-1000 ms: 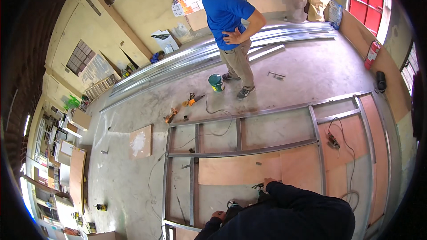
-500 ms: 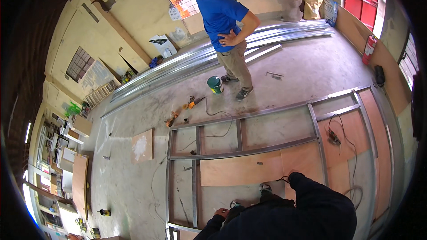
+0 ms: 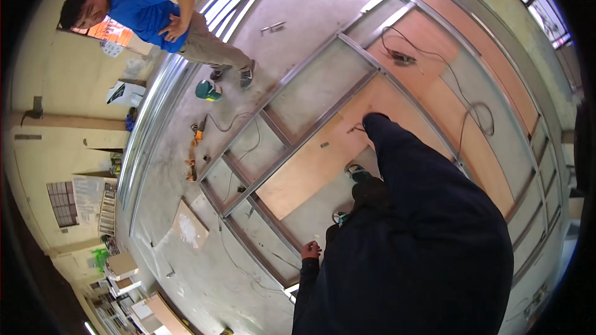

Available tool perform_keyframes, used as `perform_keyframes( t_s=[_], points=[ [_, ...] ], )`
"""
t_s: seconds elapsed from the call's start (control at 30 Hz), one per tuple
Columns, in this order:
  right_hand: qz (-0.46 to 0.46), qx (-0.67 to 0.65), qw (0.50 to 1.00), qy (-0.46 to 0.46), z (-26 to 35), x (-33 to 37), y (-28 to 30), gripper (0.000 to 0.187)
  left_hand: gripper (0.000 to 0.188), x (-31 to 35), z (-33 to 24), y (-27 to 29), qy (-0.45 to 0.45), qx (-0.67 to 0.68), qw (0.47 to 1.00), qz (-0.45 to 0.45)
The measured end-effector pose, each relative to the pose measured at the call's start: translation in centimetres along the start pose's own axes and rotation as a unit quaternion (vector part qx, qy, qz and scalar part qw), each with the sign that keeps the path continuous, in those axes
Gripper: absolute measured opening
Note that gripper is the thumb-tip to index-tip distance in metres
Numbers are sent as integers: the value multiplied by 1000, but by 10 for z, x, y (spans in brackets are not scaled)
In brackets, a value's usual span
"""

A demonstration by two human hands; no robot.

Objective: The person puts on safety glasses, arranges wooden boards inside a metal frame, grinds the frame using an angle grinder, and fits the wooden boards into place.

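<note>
Sleeves, torso and the fisheye's dark rim cover much of the scene.
The right hand (image 3: 370, 118) is mostly hidden by its dark sleeve (image 3: 422, 167), and the thin dark object (image 3: 356, 128) beside it is too small to identify; the left hand (image 3: 311, 250) is too small to show whether its curled fingers hold anything. The torso (image 3: 410, 273) hides part of the legs and the near side of the metal frame (image 3: 298, 136). The corded power tool (image 3: 401, 58) on the plywood is too indistinct to name. The galvanized studs (image 3: 223, 6) run off the top edge; the cabinets (image 3: 146, 316) at lower left are cut off.
</note>
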State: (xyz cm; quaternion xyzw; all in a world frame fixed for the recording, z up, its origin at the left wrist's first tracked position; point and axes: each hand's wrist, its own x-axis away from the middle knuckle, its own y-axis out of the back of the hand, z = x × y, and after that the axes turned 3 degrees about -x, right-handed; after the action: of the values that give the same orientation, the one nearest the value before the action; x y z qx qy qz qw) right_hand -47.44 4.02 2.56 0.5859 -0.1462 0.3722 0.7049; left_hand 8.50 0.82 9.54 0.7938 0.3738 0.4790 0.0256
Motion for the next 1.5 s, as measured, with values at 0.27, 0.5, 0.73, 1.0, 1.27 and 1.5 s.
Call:
perform_keyframes(
  t_s=[0.27,0.5,0.73,1.0,1.27,1.5],
  points=[
    [-100,-178,977,-56,70,48,-37,55,31,4,85,74,-17,89,995,-48],
    [-167,-13,955,244,53,206,-258,46,54,-13,187,62,-150,-262,953,27],
    [183,170,910,331,61,309,-202,43,51,8,235,38,-40,-176,967,178],
    [3,48,842,537,91,310,-209,22,43,6,190,40,19,144,989,3],
    [98,-30,824,557,124,349,-236,26,36,47,78,66,-96,152,971,-155],
    [95,-26,794,600,140,375,-218,26,33,48,42,46,-193,174,957,-127]
  ],
)
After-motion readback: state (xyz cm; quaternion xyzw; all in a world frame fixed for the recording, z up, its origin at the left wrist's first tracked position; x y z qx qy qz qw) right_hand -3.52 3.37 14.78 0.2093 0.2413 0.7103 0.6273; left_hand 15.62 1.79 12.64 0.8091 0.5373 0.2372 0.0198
